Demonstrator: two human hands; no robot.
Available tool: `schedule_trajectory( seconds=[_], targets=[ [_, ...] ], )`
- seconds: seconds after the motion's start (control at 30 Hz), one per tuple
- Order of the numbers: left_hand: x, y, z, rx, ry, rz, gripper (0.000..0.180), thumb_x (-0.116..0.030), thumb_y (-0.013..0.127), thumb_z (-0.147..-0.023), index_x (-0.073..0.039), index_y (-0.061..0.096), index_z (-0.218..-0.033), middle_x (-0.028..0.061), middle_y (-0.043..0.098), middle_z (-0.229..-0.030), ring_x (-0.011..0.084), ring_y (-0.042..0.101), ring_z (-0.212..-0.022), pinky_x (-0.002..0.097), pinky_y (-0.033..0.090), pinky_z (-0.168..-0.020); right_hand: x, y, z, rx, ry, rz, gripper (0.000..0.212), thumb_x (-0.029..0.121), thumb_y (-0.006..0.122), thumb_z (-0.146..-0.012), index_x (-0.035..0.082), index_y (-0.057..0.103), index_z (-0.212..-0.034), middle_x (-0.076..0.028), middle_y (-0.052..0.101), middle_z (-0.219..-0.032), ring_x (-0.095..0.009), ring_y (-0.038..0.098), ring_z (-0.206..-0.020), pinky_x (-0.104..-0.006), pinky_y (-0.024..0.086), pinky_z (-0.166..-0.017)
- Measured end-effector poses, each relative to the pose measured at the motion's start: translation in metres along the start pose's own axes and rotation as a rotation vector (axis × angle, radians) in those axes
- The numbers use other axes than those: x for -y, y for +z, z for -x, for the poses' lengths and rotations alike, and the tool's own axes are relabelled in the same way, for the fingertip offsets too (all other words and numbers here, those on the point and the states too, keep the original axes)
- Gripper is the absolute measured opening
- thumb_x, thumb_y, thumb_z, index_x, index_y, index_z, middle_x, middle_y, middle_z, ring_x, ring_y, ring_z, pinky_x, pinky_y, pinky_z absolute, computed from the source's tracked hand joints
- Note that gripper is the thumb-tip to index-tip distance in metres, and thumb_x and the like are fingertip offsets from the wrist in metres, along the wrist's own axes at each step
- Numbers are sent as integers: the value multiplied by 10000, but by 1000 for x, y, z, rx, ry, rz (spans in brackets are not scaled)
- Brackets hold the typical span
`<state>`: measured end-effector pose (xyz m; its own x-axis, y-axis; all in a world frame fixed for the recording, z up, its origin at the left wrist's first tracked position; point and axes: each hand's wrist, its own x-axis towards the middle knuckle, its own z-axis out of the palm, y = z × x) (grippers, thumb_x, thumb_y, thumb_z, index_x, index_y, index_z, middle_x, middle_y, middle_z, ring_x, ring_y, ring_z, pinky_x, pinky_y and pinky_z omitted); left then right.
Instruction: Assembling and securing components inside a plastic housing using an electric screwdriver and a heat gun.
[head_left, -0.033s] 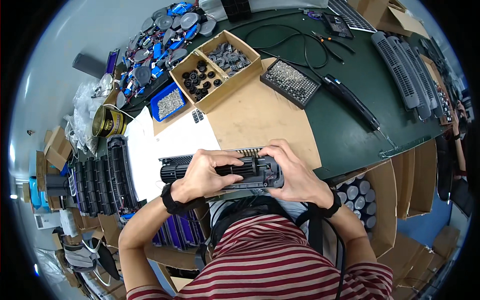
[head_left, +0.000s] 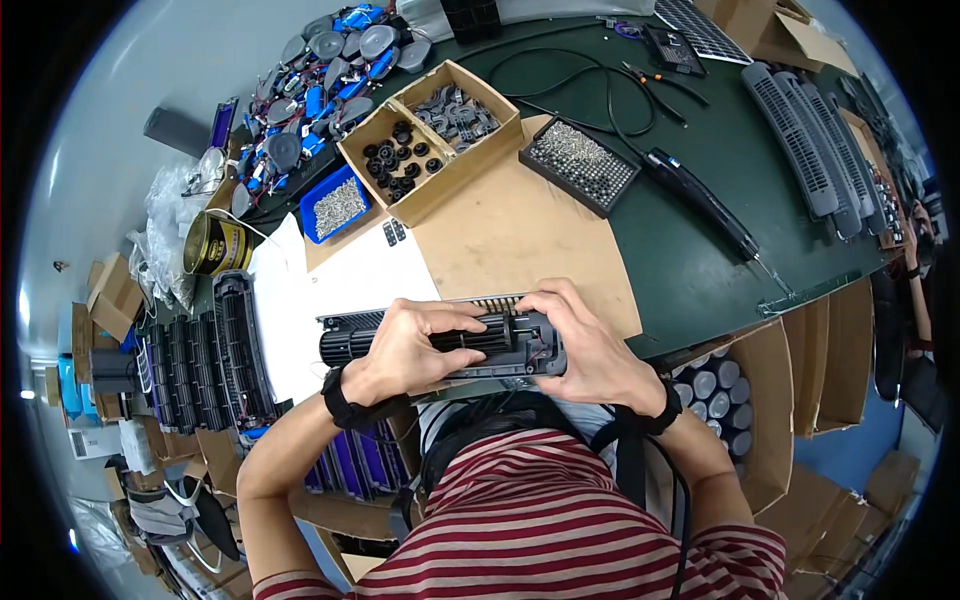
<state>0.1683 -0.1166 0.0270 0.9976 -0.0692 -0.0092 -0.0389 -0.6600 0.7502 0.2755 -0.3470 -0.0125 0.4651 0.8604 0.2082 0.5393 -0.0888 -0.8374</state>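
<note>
In front of me, at the table's near edge, lies a long dark-grey fan housing [head_left: 546, 332] with a slotted far side. A black, ribbed cylindrical fan wheel [head_left: 346, 347] lies lengthwise in it. My left hand [head_left: 408, 348] is closed over the wheel, thumb on the near side and fingers on the far side. Around the housing's right end, where thin wires show, my right hand [head_left: 592, 352] is wrapped, its thumb low and its fingers over the far edge. My left palm hides part of the wheel.
A cardboard box [head_left: 470, 180] with black round parts and grey clips stands ahead, near a blue screw tray [head_left: 308, 215] and a black screw tray [head_left: 590, 195]. An electric screwdriver [head_left: 705, 205] lies to the right. More fan wheels [head_left: 180, 375] stand at left.
</note>
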Motion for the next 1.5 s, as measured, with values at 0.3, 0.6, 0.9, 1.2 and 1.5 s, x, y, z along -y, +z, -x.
schedule_trajectory(
  seconds=[0.3, 0.6, 0.9, 1.2, 1.5],
  targets=[
    [3, 7, -2, -10, 23, 20, 267, -69, 829, -674, -45, 768, -932, 185, 723, -1037, 291, 725, -916, 334, 593, -764, -4, 7, 0, -16, -15, -35, 765, 46, 740, -595, 57, 417, -1289, -178, 433, -1235, -388, 512, -1128, -445, 468, -912],
    [-3, -8, -11, 112, 10, -92, 316, -62, 816, -664, -40, 760, -974, 207, 708, -1063, 330, 706, -945, 356, 580, -812, -4, 7, -4, 1, -2, -40, 754, 47, 761, -603, 75, 427, -1278, -180, 436, -1248, -397, 528, -1118, -439, 480, -908],
    [-14, 1, -16, 65, 78, -157, 270, -26, 813, -633, -11, 760, -897, 227, 711, -1029, 347, 713, -928, 354, 580, -790, -4, -1, 11, 8, 12, -164, 963, 102, 791, -650, 66, 274, -1461, -218, 382, -1362, -384, 433, -1299, -416, 396, -1072],
    [-11, 5, -11, 6, -105, -82, 304, 59, 807, -596, 59, 734, -891, 244, 718, -1011, 308, 721, -933, 349, 563, -833, 11, -196, 91, -1096, 348, 308, 103, 15, 690, -737, -12, 592, -719, -65, 612, -579, -101, 555, -508, -255, 445, -484],
    [-13, 0, -14, 37, -87, -76, 304, 20, 817, -605, 28, 743, -900, 249, 713, -1011, 331, 717, -962, 351, 560, -845, 13, -166, 53, -273, 441, 619, 117, 41, 699, -680, 30, 617, -763, -99, 635, -678, -311, 652, -656, -387, 512, -596]
  ],
)
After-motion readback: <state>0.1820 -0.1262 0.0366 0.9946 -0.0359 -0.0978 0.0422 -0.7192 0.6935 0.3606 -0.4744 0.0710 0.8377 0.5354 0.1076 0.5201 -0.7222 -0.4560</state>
